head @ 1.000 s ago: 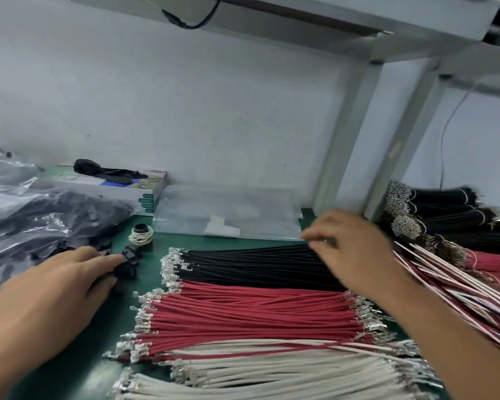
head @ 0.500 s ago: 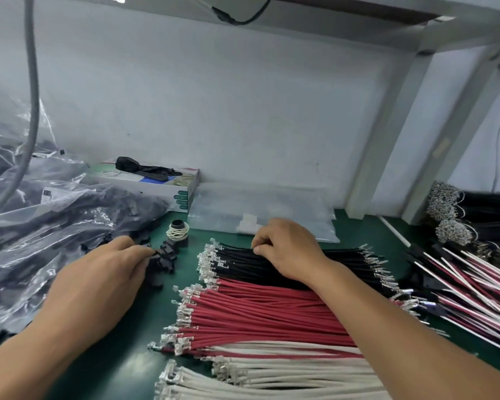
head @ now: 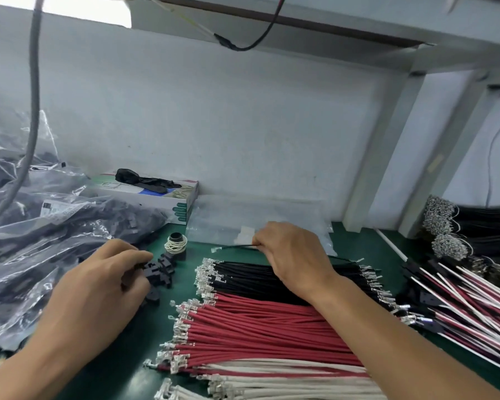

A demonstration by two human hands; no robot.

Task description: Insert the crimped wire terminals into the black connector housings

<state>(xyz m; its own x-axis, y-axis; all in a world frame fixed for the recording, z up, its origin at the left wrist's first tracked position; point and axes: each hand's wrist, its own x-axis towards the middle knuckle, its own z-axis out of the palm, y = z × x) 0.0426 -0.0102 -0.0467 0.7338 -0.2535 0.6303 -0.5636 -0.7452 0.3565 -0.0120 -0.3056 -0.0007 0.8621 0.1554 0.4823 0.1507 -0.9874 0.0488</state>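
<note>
On the green mat lie three rows of crimped wires: black wires (head: 243, 277), red wires (head: 257, 327) and white wires (head: 272, 385), silver terminals at both ends. My right hand (head: 295, 255) pinches a single black wire (head: 237, 247) lifted a little above the black row, its terminal pointing left. A small heap of black connector housings (head: 160, 269) sits left of the wires. My left hand (head: 98, 290) rests on that heap with fingertips closed on one housing.
Clear bags of black housings (head: 41, 241) fill the left. A small spool wrapped in rubber bands (head: 176, 243), a white-green box (head: 156, 197) and a flat clear bag (head: 257, 223) lie behind. Finished harnesses (head: 459, 298) and black wire bundles (head: 474, 232) are on the right.
My right hand slid left along the black row and now lifts one black wire out of it. My left hand stays at the housing heap, fingers closing on a housing.
</note>
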